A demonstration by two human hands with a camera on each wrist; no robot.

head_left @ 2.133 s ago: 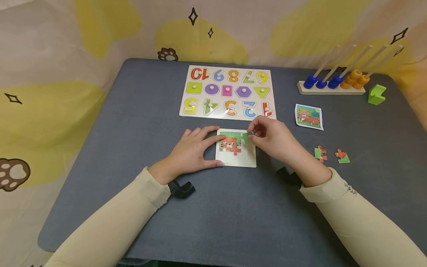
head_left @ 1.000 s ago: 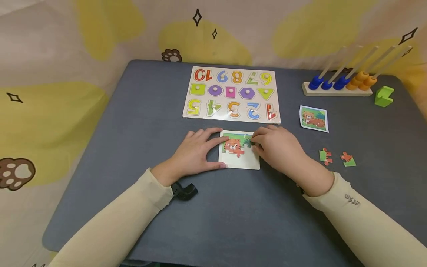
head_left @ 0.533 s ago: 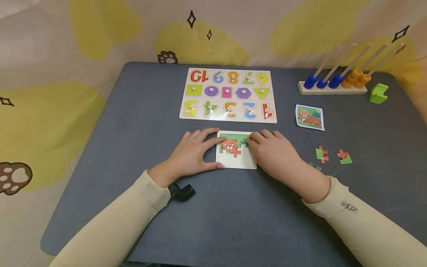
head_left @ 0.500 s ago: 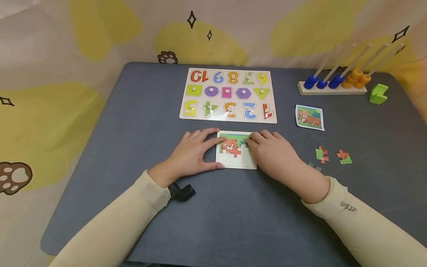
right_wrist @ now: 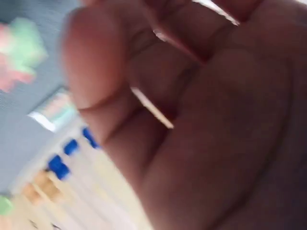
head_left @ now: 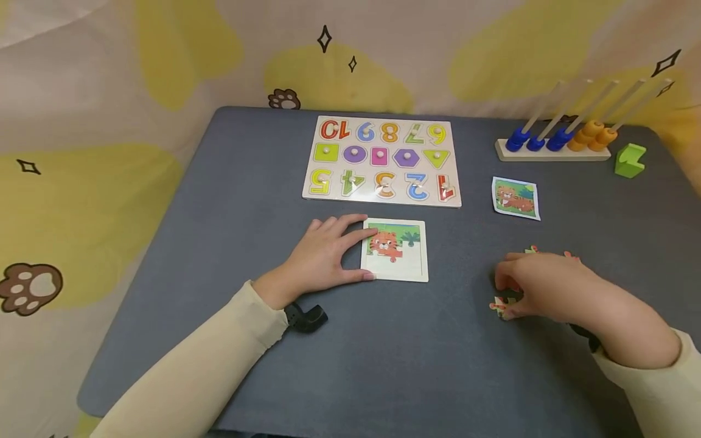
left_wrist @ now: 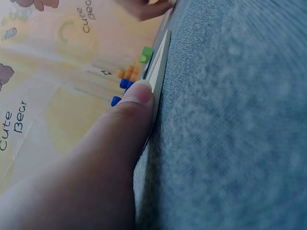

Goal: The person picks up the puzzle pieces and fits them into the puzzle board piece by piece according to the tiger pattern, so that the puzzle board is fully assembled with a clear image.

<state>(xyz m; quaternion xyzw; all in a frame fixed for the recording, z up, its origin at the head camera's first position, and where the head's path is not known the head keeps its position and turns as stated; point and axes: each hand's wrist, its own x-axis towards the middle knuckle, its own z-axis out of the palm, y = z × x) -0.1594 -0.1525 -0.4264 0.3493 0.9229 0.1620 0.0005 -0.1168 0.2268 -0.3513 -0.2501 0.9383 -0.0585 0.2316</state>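
Observation:
In the head view a wooden jigsaw board (head_left: 394, 269) lies mid-table, a tiger's face and green background filling its upper part. My left hand (head_left: 323, 255) rests along its left side, index finger on the picture, thumb and middle finger at the corners. The thumb (left_wrist: 136, 98) presses the board's edge in the left wrist view. To the right, my right hand (head_left: 553, 286) is low over loose jigsaw pieces, fingers bent and apart from the thumb. One jigsaw piece (head_left: 499, 305) lies by the thumb tip; others are mostly hidden behind the hand.
Behind the jigsaw board is a number-and-shape peg puzzle (head_left: 381, 161). A tiger picture card (head_left: 516, 198) lies at the right. Farther back stand a bead-counting rack (head_left: 553, 156) and a green block (head_left: 630, 160). Patterned cloth (head_left: 383, 55) hangs behind the table.
My right hand has left the board and moved right to the loose pieces. A dark green plant piece now shows at the picture's upper right. The left hand has stayed on the board.

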